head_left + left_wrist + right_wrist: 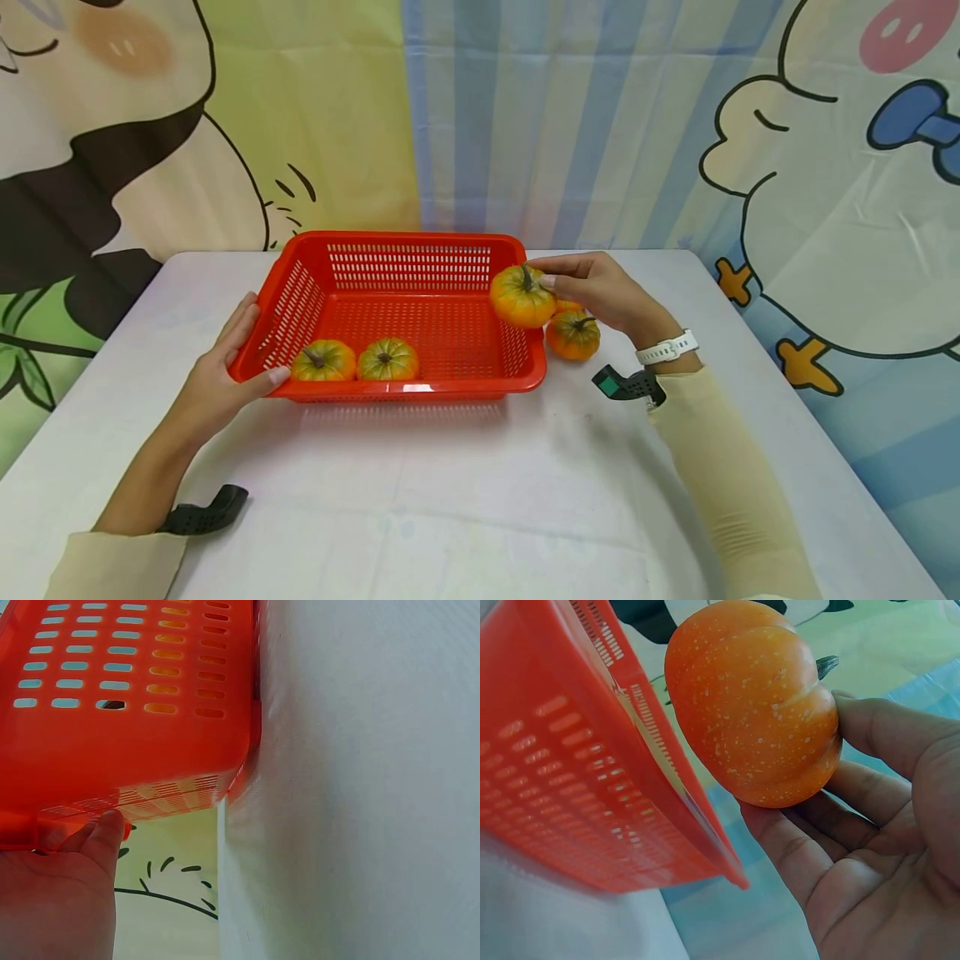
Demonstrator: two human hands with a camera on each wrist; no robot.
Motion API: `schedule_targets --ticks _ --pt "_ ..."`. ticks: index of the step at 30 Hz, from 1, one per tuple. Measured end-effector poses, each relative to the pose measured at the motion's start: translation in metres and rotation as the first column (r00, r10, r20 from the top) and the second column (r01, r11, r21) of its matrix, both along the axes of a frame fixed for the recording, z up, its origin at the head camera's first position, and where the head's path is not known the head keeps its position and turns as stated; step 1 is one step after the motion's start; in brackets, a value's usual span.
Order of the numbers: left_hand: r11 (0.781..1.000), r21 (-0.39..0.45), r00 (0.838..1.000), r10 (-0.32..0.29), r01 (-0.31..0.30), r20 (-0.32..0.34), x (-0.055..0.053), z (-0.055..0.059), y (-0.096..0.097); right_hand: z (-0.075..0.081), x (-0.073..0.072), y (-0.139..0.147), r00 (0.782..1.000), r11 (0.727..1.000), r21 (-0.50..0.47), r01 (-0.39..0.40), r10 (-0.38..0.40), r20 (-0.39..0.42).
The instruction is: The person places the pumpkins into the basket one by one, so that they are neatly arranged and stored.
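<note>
A small orange-and-green pumpkin is pinched between the thumb and fingers of my right hand, raised at the right rim of a red plastic basket. From the right wrist view, the pumpkin's speckled orange underside faces the camera, beside the basket wall. My left hand grips the basket's left rim, thumb over the front corner; the left wrist view shows that hand at the rim. Inside the basket, two similar pumpkins sit side by side: one near the corner, another to its right.
Just outside the basket's right end, a pumpkin rests on the white table, with another orange one mostly hidden behind it. A cartoon-printed curtain hangs behind the table.
</note>
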State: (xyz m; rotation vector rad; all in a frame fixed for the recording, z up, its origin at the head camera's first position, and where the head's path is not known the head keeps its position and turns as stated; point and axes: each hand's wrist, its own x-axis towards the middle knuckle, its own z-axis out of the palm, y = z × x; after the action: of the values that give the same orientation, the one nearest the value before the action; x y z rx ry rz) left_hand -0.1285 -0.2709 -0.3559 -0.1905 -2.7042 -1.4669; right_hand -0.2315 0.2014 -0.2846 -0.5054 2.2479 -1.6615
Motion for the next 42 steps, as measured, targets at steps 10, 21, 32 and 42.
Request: schedule_targets --ticks 10,21,32,42 --pt "1.0 -0.015 1.0 0.003 -0.003 -0.004 0.0 0.001 0.0 -0.001 -0.002 -0.017 0.999 0.998 0.046 -0.043 0.043 -0.013" --pt "1.0 -0.007 1.0 0.005 -0.005 0.01 -0.001 0.0 -0.001 -0.006 -0.003 -0.031 0.994 0.994 0.035 -0.102 0.1 0.04" --pt "1.0 -0.005 1.0 0.009 -0.009 0.007 0.001 0.0 -0.001 -0.006 -0.008 -0.039 0.982 0.98 0.064 -0.186 0.184 0.032" --pt "1.0 -0.012 1.0 0.004 -0.003 0.009 -0.001 0.0 -0.001 -0.004 -0.007 -0.046 0.973 0.965 0.129 -0.23 0.229 0.022"
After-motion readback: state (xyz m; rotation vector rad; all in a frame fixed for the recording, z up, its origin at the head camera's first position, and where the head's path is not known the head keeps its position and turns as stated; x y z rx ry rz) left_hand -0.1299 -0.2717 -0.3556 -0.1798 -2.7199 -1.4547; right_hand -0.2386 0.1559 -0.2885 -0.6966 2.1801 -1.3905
